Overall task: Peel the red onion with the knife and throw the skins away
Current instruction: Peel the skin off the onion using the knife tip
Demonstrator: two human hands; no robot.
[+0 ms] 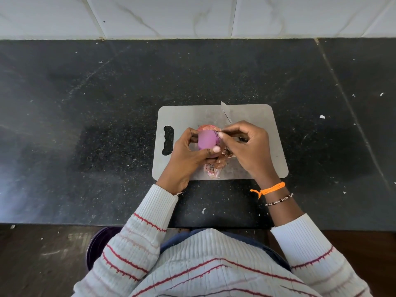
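A red onion (207, 141), its smooth purple flesh partly bared, is held over the grey cutting board (252, 116). My left hand (186, 159) grips it from the left, thumb across its front. My right hand (249, 146) holds the knife, whose blade (225, 111) points away over the board's far edge, while its thumb and forefinger pinch a strip of skin at the onion's right side. Loose papery skins (213, 170) lie on the board under my hands. The knife handle is hidden in my palm.
The board lies on a black speckled stone counter (85, 125) with a white tiled wall (192, 16) behind. A dark purple bin (100, 243) stands on the floor below the counter's front edge, left of my body.
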